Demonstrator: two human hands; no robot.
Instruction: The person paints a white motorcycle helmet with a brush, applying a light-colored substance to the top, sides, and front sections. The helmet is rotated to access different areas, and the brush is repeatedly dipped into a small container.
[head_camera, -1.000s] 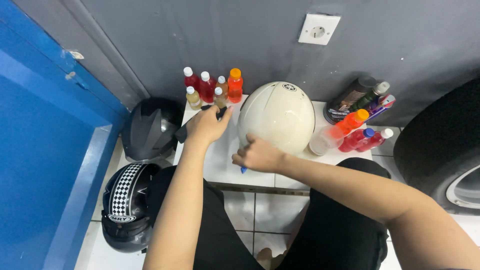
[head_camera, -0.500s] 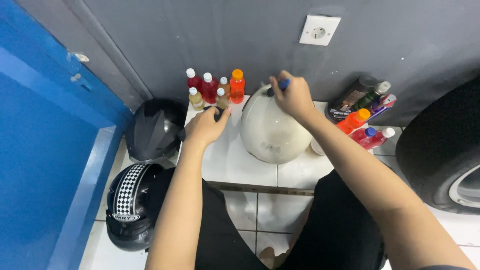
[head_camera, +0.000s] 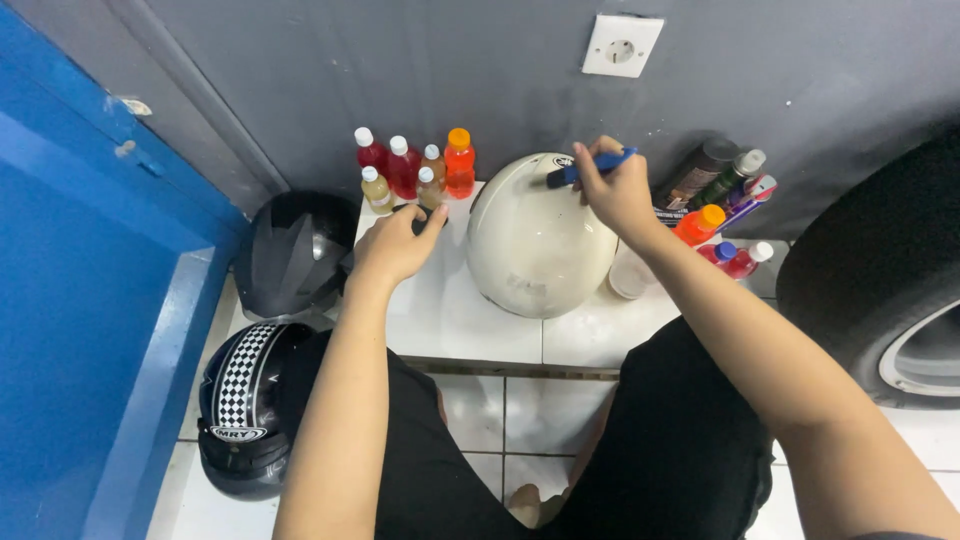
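Bottles: 6 small ones (head_camera: 415, 165), red, yellow and orange, stand at the tiled step's (head_camera: 440, 310) back edge; more lie at its right corner (head_camera: 725, 215).
Helmet: cream helmet (head_camera: 535, 245) sits mid-step, against the wall.
Right hand (head_camera: 615, 195): raised over the helmet's top, clenched round a blue marker (head_camera: 590, 168).
Left hand (head_camera: 395, 245): arm stretched out, fingers curled on a small dark object by the bottles.
Floor: 2 dark helmets (head_camera: 285, 250) left.
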